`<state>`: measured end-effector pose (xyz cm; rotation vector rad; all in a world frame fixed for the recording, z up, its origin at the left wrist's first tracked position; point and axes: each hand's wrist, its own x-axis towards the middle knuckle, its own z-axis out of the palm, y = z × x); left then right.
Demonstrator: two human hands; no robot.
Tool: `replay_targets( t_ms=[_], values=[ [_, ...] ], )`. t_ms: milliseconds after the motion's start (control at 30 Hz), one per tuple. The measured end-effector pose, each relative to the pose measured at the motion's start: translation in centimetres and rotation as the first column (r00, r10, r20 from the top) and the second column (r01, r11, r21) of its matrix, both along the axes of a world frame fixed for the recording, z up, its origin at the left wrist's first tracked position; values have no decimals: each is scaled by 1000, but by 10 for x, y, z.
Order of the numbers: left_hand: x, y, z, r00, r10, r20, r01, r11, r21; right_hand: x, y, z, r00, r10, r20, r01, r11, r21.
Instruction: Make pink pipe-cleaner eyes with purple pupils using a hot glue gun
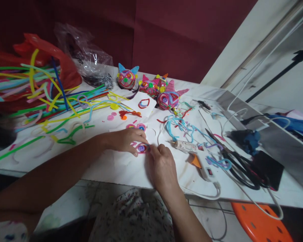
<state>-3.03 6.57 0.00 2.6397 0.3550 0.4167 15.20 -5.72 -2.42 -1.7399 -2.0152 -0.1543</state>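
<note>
On white paper in front of me lies an eye-shaped pipe cleaner piece (141, 148), with a purple centre and pink and red loops. My left hand (126, 139) rests flat against its upper left side, fingers stretched and thumb apart. At its right end my right hand (164, 164) is closed, thumb and finger pinching what looks like a pipe cleaner end; the tip is mostly hidden. Just beyond my left fingers is a similar round piece with a blue centre (141, 127). A hot glue gun (185, 145) lies to the right of my right hand.
Loose pipe cleaners (63, 97) spread over the left side, beside a red bag (68, 64). Several decorated cat-eared balls (127, 80) stand at the back. Scissors (229, 154), a power strip (207, 169) and cables lie right. An orange stool (257, 223) is below the table edge.
</note>
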Motion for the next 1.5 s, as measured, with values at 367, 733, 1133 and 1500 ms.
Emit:
replay_targets(
  t_ms=[367, 733, 1133, 1500],
  values=[
    [1, -1, 1, 1000, 6, 26, -5, 1000, -14, 5, -4, -4, 994, 44, -95, -40, 998, 44],
    [18, -2, -13, 983, 139, 116, -140, 990, -7, 4, -3, -2, 983, 10, -182, -10, 1000, -1],
    [26, 0, 2, 985, 168, -39, -168, 986, -8, 6, -1, -4, 975, 23, -220, -22, 1000, 5],
    [32, 5, 7, 981, 167, -96, -168, 986, -6, 4, -2, -3, 975, 13, -224, -16, 1000, -8]
  ],
)
